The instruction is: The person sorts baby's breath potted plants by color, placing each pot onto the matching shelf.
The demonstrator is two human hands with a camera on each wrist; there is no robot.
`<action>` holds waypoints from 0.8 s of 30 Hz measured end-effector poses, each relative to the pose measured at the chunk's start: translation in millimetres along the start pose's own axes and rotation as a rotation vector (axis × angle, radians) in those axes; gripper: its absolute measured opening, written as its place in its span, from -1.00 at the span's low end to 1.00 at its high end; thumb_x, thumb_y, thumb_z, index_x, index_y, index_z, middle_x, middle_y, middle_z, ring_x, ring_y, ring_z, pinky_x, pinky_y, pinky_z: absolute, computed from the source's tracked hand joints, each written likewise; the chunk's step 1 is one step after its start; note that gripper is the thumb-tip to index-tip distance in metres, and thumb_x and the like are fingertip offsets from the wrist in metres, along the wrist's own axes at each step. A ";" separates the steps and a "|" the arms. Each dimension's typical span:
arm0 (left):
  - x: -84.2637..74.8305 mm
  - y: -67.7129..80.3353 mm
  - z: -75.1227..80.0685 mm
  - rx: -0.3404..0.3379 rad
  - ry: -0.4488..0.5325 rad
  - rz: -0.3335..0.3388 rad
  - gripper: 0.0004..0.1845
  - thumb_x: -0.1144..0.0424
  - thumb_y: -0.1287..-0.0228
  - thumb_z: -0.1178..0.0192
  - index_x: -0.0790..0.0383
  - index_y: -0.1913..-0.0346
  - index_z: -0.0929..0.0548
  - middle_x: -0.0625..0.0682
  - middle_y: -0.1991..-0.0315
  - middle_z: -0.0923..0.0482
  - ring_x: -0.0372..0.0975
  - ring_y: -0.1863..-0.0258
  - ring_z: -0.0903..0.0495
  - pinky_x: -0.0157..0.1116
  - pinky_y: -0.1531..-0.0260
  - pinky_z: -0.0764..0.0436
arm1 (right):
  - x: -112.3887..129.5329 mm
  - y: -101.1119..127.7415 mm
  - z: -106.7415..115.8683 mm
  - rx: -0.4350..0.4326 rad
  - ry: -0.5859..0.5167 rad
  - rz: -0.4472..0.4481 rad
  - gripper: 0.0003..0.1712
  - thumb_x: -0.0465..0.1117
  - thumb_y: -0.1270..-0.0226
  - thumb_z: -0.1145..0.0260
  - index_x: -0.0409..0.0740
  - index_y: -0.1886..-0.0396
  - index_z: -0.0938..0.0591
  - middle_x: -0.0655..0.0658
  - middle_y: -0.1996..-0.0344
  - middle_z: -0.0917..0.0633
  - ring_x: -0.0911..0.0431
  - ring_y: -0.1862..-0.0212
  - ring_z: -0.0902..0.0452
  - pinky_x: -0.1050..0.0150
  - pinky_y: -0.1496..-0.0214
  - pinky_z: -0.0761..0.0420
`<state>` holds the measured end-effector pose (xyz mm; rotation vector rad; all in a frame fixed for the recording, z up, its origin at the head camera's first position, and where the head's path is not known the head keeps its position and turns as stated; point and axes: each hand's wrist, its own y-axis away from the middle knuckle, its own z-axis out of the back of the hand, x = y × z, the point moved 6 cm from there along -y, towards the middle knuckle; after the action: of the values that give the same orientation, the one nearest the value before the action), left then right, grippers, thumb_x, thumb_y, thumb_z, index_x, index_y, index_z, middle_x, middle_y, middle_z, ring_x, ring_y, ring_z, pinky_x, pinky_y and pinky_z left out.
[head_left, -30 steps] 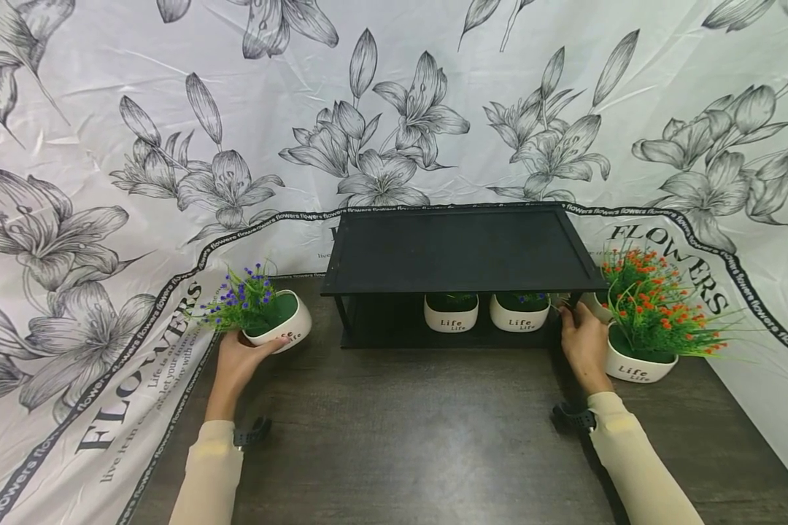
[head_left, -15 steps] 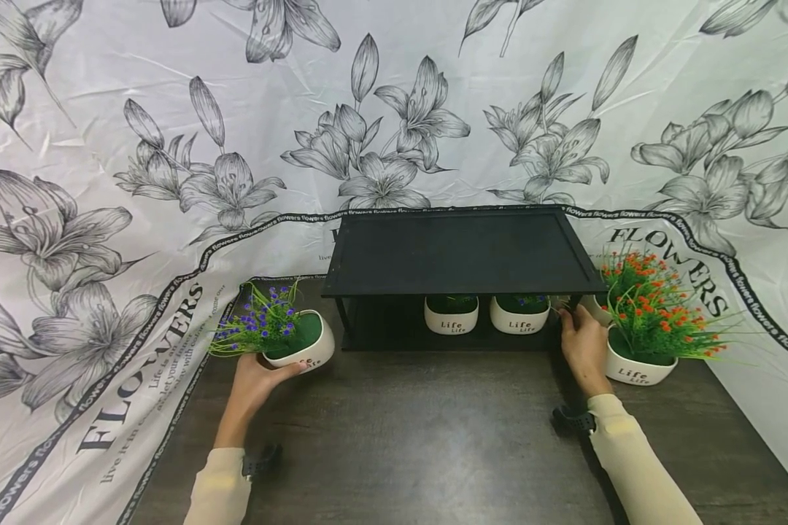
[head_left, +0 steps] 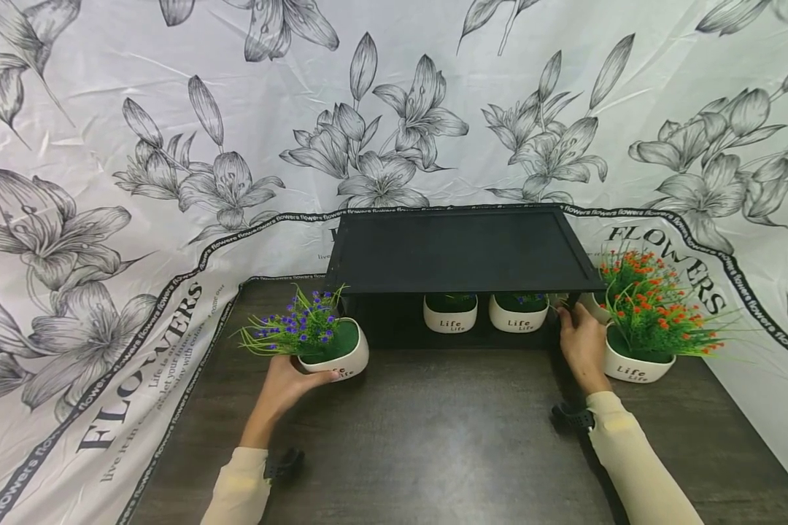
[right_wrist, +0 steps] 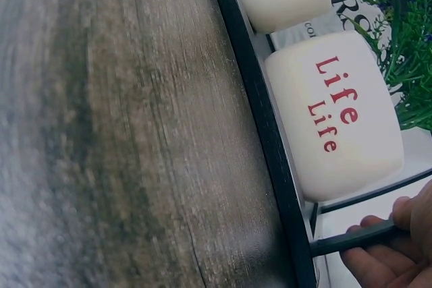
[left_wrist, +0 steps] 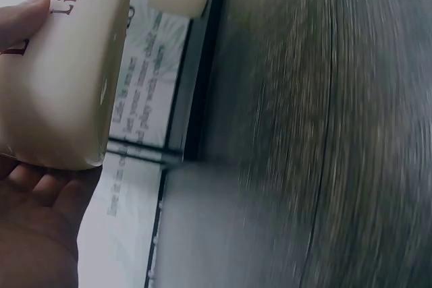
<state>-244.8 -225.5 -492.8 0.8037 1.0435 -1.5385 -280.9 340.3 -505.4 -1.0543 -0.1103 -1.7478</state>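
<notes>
Shelf unit (head_left: pixel 462 251), black and rigid, stands on the dark table (head_left: pixel 433 437), steadied at its front right post by the right hand (head_left: pixel 581 343), fingers curled round the thin bar. Left hand (head_left: pixel 289 379) cups the white pot of purple flowers (head_left: pixel 335 350) just before the shelf's left opening. Pot appears glazed, smooth, probably light but breakable; grip low around its body, never the soft stems.

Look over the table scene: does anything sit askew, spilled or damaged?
Only the white ceramic pot of purple flowers looks askew: it tilts in the left hand beside the black wooden shelf. Nothing looks spilled or damaged.
</notes>
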 end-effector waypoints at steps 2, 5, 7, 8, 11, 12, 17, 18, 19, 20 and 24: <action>-3.8 -2.4 -9.1 0.026 0.031 -0.028 -0.01 0.27 0.10 -0.76 0.11 -0.47 -0.48 0.09 -0.28 -0.64 -0.25 -0.18 -0.66 -0.40 -0.14 -0.66 | 0.1 0.0 0.1 -0.001 0.003 0.000 -0.77 -0.16 -0.65 -0.28 -0.27 0.14 -0.66 -0.38 0.35 -0.74 -0.25 0.38 -0.51 -0.15 0.35 -0.43; -9.3 -5.7 -22.6 0.058 0.065 -0.060 0.06 0.29 0.15 -0.79 0.00 -0.49 -0.47 0.02 -0.32 -0.62 -0.20 -0.25 -0.63 -0.40 -0.23 -0.61 | -0.1 0.2 -0.2 -0.002 0.003 -0.005 -0.76 -0.15 -0.65 -0.27 -0.27 0.14 -0.66 -0.38 0.33 -0.75 -0.27 0.37 -0.54 -0.19 0.33 -0.46; -12.7 -8.3 -31.0 0.077 0.068 -0.074 0.04 0.28 0.17 -0.79 -0.02 -0.47 -0.49 0.00 -0.31 -0.63 -0.17 -0.27 -0.63 -0.39 -0.25 -0.60 | -0.5 -0.4 -0.6 0.001 -0.001 -0.009 -0.76 -0.14 -0.66 -0.27 -0.26 0.13 -0.66 -0.39 0.30 -0.76 -0.27 0.36 -0.56 -0.21 0.32 -0.47; -14.0 -9.7 -35.1 0.085 0.067 -0.080 0.03 0.28 0.17 -0.79 -0.01 -0.46 -0.50 0.00 -0.30 -0.64 -0.15 -0.27 -0.64 -0.37 -0.26 -0.60 | -0.5 -0.7 -0.7 0.001 -0.002 -0.009 -0.76 -0.14 -0.66 -0.27 -0.26 0.13 -0.66 -0.39 0.29 -0.77 -0.28 0.35 -0.57 -0.22 0.31 -0.48; -16.3 -13.6 -46.2 0.104 0.048 -0.085 -0.02 0.24 0.17 -0.79 0.04 -0.42 -0.54 0.02 -0.27 -0.67 -0.11 -0.27 -0.65 -0.27 -0.29 -0.62 | -0.8 -0.5 -1.5 0.004 -0.003 -0.010 -0.76 -0.13 -0.66 -0.27 -0.25 0.14 -0.66 -0.37 0.29 -0.77 -0.27 0.35 -0.58 -0.18 0.32 -0.47; -16.2 -15.2 -49.4 0.107 0.041 -0.085 -0.02 0.24 0.17 -0.79 0.05 -0.42 -0.54 0.03 -0.27 -0.67 -0.09 -0.28 -0.65 -0.22 -0.32 -0.61 | -1.0 -0.3 -1.8 0.006 -0.002 -0.010 -0.76 -0.13 -0.66 -0.27 -0.25 0.15 -0.66 -0.36 0.31 -0.77 -0.25 0.36 -0.56 -0.14 0.33 -0.46; -11.8 -24.1 -62.9 0.104 0.017 -0.056 -0.04 0.20 0.18 -0.79 0.07 -0.40 -0.56 0.04 -0.27 -0.68 -0.08 -0.28 -0.64 -0.04 -0.37 -0.58 | -1.4 0.6 -1.6 -0.001 0.003 -0.008 -0.75 -0.14 -0.63 -0.30 -0.24 0.23 -0.63 -0.32 0.41 -0.72 -0.21 0.40 -0.50 -0.01 0.40 -0.37; -10.8 -26.9 -65.7 0.108 0.029 -0.053 -0.02 0.21 0.17 -0.79 0.07 -0.42 -0.54 0.05 -0.29 -0.67 -0.07 -0.30 -0.63 -0.02 -0.39 -0.57 | -1.5 0.6 -1.6 -0.003 0.004 -0.007 -0.75 -0.15 -0.63 -0.30 -0.23 0.24 -0.62 -0.31 0.43 -0.71 -0.21 0.40 -0.49 0.00 0.40 -0.37; -9.7 -29.8 -68.5 0.111 0.035 -0.049 -0.03 0.21 0.15 -0.79 0.06 -0.42 -0.54 0.06 -0.28 -0.67 -0.06 -0.29 -0.64 0.00 -0.37 -0.58 | -1.3 0.5 -1.3 -0.007 0.004 -0.003 -0.76 -0.15 -0.63 -0.31 -0.23 0.24 -0.63 -0.31 0.43 -0.72 -0.20 0.41 -0.49 0.00 0.40 -0.37; -8.8 -33.0 -71.1 0.113 0.046 -0.048 -0.01 0.21 0.14 -0.78 0.05 -0.44 -0.52 0.06 -0.29 -0.66 -0.06 -0.29 -0.65 0.01 -0.36 -0.59 | -1.4 0.3 -1.3 -0.010 0.005 0.001 -0.77 -0.15 -0.62 -0.31 -0.23 0.23 -0.64 -0.31 0.42 -0.73 -0.19 0.41 -0.50 0.01 0.41 -0.37; -7.4 -47.1 -82.3 0.133 0.101 -0.065 0.04 0.25 0.10 -0.77 0.00 -0.50 -0.45 0.08 -0.33 -0.61 0.00 -0.31 -0.64 0.06 -0.33 -0.62 | -0.5 -0.9 -1.3 -0.013 0.002 0.024 -0.76 -0.15 -0.63 -0.30 -0.24 0.23 -0.64 -0.30 0.46 -0.71 -0.15 0.46 -0.47 0.07 0.47 -0.33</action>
<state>-291.6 -144.2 -508.6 0.9557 1.0573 -1.6500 -282.4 340.4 -506.2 -1.0596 -0.0846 -1.7304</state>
